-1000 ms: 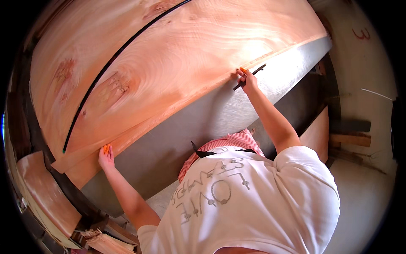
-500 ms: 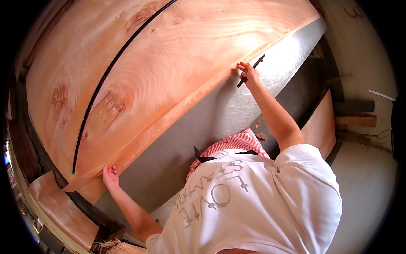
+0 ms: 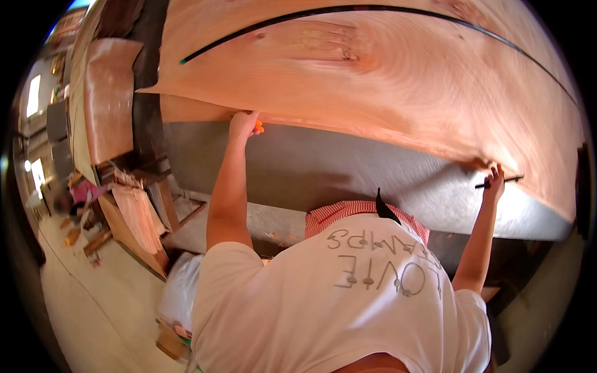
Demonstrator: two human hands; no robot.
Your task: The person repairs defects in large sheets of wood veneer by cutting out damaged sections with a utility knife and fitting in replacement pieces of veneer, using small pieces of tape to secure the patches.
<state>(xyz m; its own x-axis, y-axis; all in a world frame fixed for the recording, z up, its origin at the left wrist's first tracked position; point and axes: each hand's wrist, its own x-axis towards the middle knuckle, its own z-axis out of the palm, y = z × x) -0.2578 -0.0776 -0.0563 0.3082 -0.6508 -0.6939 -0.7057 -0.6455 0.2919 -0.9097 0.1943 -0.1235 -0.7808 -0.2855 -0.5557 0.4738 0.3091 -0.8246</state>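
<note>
A large sheet of pale wood veneer [image 3: 398, 93] lies over a grey metal tabletop [image 3: 311, 155], its near edge running across in front of me. At that edge, left of middle, my left hand [image 3: 242, 126] is closed with its fingers pinching the veneer. Something small and orange [image 3: 259, 127] shows at those fingertips. Farther right, my right hand [image 3: 494, 180] touches the same edge with its fingertips. A slim dark tool [image 3: 513, 179] is held across its fingers; its exact kind cannot be made out. A long black flexible strip [image 3: 348, 9] curves over the veneer.
A bent veneer piece [image 3: 111, 99] stands beyond the table's left end. Below it are splintered veneer offcuts [image 3: 137, 211] and a whitish plastic bag [image 3: 180, 289]. Loose items lie on the floor [image 3: 81, 298] at far left.
My view has turned, so the veneer edge now runs nearly level instead of slanting. Both hands stay at that edge, and the dark tool is still in my right hand.
</note>
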